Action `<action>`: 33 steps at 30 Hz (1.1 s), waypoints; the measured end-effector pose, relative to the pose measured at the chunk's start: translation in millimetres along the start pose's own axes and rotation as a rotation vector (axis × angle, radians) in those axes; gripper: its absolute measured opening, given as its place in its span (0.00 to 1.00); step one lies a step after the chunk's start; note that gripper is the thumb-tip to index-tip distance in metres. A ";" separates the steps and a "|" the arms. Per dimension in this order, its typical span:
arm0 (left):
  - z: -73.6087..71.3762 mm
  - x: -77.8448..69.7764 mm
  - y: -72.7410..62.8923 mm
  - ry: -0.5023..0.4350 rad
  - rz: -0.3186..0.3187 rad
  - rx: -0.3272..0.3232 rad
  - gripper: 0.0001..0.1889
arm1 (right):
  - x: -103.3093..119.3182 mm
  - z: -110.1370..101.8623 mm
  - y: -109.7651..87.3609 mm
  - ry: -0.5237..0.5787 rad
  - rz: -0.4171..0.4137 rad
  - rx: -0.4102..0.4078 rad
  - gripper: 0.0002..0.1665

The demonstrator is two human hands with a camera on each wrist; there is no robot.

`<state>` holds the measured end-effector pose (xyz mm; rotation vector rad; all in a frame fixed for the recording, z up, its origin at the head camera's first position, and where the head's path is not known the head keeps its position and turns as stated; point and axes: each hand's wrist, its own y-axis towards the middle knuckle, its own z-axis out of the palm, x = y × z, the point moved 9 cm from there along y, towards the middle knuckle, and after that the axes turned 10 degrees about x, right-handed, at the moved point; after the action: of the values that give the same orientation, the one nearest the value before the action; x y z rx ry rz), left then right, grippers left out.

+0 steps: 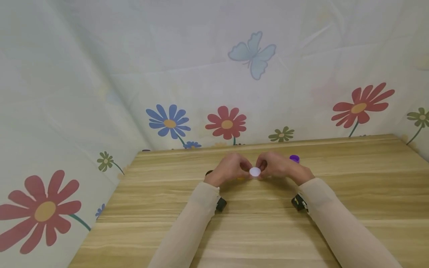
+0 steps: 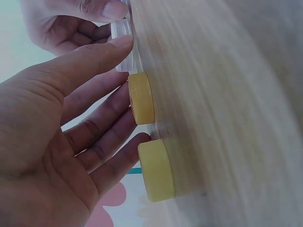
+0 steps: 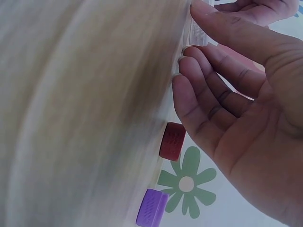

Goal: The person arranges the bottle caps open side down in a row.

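Note:
A white ribbed bottle cap (image 1: 255, 172) lies flat side up between my two hands, at the tabletop. My left hand (image 1: 231, 167) pinches its left side with the thumb and a finger. From the opposite side my right hand (image 1: 276, 165) grips it by thumb and fingertips. In the left wrist view, an orange cap (image 2: 143, 99) stands close by my left fingers, and a yellow cap (image 2: 158, 170) is past it. The right wrist view has a dark red cap (image 3: 172, 142) just beyond my little finger, then a purple cap (image 3: 152, 208).
The wooden table (image 1: 261, 234) meets a flower-printed cloth (image 1: 201, 89) at the back and sides. Partly hidden behind my left wrist is a dark round edge (image 1: 209, 172). Small black devices (image 1: 298, 202) sit under both wrists.

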<state>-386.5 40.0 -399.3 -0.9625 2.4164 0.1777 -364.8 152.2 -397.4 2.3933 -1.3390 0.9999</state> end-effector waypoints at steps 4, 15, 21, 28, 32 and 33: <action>-1.1 0.1 -1.0 0.021 -0.009 -0.002 0.10 | 1.1 -0.3 1.8 -0.020 0.005 -0.002 0.15; -2.8 2.1 -2.8 0.035 -0.014 -0.001 0.11 | 0.4 1.0 3.3 -0.022 0.029 0.016 0.15; -3.4 2.4 -4.4 0.031 -0.016 -0.004 0.11 | 0.3 2.5 4.4 -0.015 0.054 0.025 0.16; -1.2 6.3 -4.4 -0.022 -0.041 0.005 0.14 | 0.8 2.6 2.4 -0.004 0.052 0.023 0.19; -3.4 7.8 -2.8 -0.066 -0.067 -0.005 0.22 | 5.3 -5.5 -3.1 -0.026 0.013 -0.018 0.21; -4.2 8.2 -2.6 -0.080 -0.075 -0.012 0.24 | 6.2 -8.3 -4.8 -0.033 0.003 -0.036 0.22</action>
<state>-391.5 31.8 -399.7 -1.0302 2.3052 0.2004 -362.5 154.8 -386.5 2.3926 -1.3601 0.9330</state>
